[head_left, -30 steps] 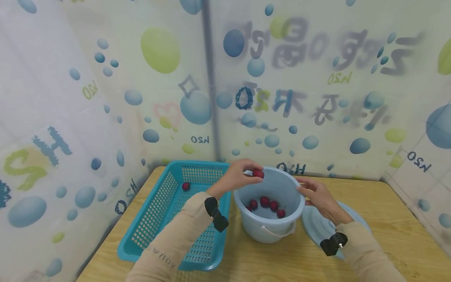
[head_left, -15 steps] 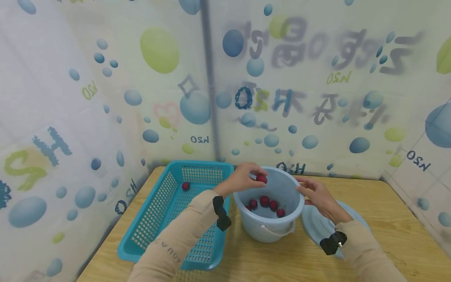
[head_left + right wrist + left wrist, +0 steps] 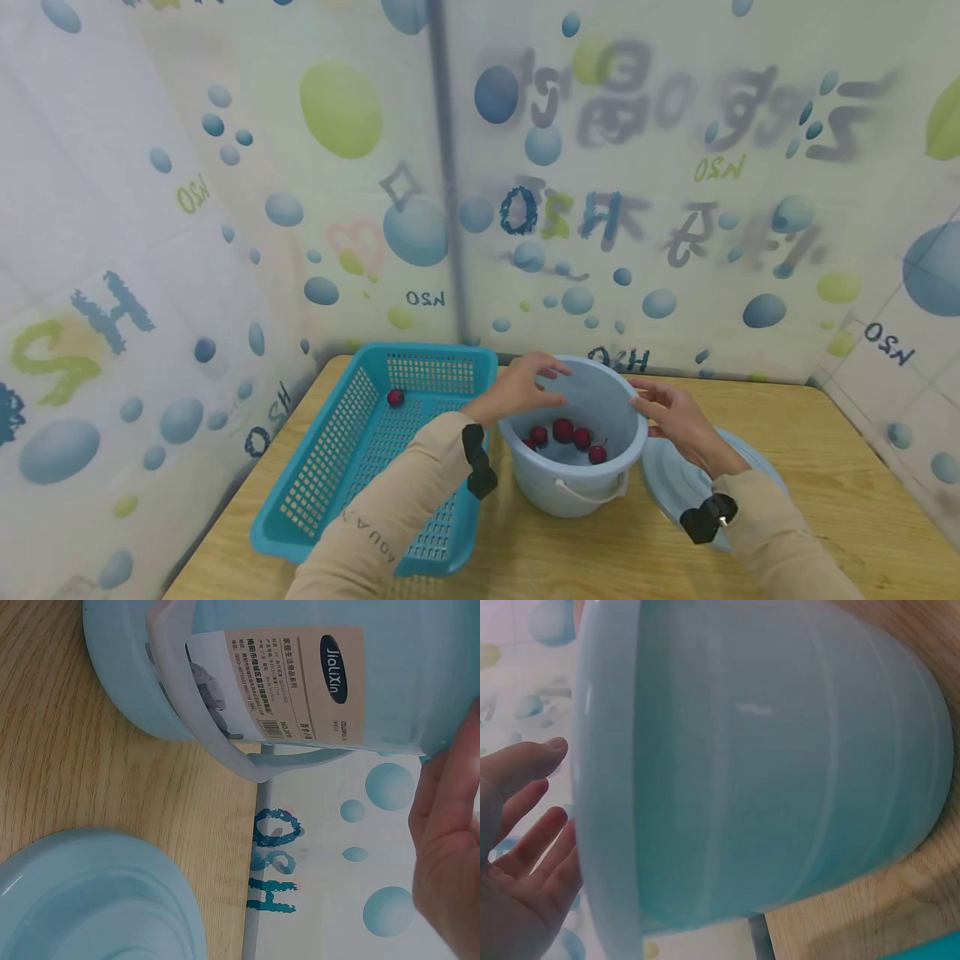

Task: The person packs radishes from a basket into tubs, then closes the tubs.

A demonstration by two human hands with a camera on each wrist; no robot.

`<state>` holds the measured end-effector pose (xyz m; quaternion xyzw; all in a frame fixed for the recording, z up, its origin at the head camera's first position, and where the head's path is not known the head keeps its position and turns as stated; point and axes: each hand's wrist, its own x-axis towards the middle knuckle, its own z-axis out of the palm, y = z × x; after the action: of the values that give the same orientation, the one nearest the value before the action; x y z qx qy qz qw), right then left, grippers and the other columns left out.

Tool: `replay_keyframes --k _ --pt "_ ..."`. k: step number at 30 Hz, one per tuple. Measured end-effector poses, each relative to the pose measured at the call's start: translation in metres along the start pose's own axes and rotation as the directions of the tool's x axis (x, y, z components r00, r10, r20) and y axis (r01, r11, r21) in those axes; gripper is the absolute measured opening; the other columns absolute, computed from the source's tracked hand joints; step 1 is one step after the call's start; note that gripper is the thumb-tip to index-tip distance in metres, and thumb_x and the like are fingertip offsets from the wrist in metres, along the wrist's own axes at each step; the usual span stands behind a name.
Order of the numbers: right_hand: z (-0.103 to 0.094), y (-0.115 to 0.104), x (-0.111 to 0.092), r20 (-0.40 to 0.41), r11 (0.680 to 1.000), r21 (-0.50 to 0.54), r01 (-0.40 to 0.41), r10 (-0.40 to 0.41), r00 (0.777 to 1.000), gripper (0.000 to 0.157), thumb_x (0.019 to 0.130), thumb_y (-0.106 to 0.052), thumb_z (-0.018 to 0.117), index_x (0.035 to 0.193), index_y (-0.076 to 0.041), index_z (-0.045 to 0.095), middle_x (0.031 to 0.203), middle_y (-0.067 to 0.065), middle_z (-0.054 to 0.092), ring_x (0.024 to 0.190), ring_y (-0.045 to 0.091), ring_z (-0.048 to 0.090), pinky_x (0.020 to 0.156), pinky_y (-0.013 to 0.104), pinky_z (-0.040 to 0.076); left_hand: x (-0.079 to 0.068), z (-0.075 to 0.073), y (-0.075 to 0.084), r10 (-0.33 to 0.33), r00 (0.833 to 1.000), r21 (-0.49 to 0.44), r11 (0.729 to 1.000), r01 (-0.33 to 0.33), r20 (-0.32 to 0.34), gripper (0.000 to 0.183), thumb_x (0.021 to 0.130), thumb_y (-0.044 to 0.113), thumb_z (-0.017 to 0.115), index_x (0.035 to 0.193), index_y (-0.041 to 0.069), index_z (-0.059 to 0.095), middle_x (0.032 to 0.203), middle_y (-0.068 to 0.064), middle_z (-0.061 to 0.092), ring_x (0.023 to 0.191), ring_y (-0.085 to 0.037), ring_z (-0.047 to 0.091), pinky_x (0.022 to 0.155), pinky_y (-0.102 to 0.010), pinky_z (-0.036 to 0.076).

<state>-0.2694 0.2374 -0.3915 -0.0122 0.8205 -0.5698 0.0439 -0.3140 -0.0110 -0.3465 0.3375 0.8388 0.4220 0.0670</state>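
Note:
A light blue bucket (image 3: pixel 566 492) stands upright, with several small dark red round fruits (image 3: pixel 562 431) at its bottom, one showing a thin stem. My left hand (image 3: pixel 528 387) reaches over its left rim, fingers spread and nothing between them. In the left wrist view, that hand (image 3: pixel 529 832) shows loosely spread fingers beside the rim. On the opposite side my right hand (image 3: pixel 678 421) grips the rim, thumb on top and fingers along the outside. The right wrist view shows those fingers (image 3: pixel 450 787) against the upper wall. One more red fruit (image 3: pixel 395 397) lies in the turquoise basket (image 3: pixel 262 537).
The basket is left of the bucket on the wooden table (image 3: pixel 540 558). A light blue lid (image 3: pixel 667 475) lies to the right, partly under my right forearm. The bucket's white handle (image 3: pixel 592 498) hangs down in front. A patterned curtain (image 3: pixel 660 333) rises behind the table.
My left hand has moved slightly right over the bucket and let go of the red fruit it pinched; its fingers have spread. The right hand stays at the rim.

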Motion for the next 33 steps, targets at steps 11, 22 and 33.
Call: replay_keyframes --k 11,22,33 --pt "0.001 0.0 0.0 0.008 1.0 0.018 -0.002 0.002 1.0 0.052 0.089 -0.028 0.053 0.132 -0.004 0.037 0.119 0.023 0.047 0.095 0.026 0.055 0.074 0.037 0.051 -0.003 -0.002 0.001 0.039 0.998 0.024 0.999 -0.038 -0.051 0.034 0.078 0.01 0.067 0.111 0.007 0.059 0.116 -0.006 0.053 0.103 -0.02 0.053 0.083 -0.031 0.047" --pt "0.0 0.0 0.001 0.014 0.999 0.033 0.009 -0.01 1.0 0.051 0.089 -0.027 0.053 0.132 -0.003 0.037 0.12 0.024 0.047 0.095 0.026 0.055 0.074 0.038 0.051 -0.011 -0.017 -0.006 0.112 0.982 0.023 0.994 -0.11 -0.155 0.026 0.081 0.009 0.064 0.106 0.005 0.061 0.104 -0.006 0.059 0.095 -0.018 0.055 0.078 -0.027 0.048" --pt "0.001 0.0 0.0 0.005 1.0 0.027 -0.009 0.009 1.0 0.051 0.089 -0.028 0.053 0.132 -0.004 0.038 0.12 0.023 0.047 0.095 0.026 0.055 0.074 0.037 0.051 -0.028 -0.036 -0.017 0.099 0.967 0.002 0.995 -0.101 -0.236 0.022 0.081 0.008 0.063 0.103 0.006 0.063 0.101 -0.005 0.06 0.095 -0.023 0.056 0.075 -0.03 0.049"
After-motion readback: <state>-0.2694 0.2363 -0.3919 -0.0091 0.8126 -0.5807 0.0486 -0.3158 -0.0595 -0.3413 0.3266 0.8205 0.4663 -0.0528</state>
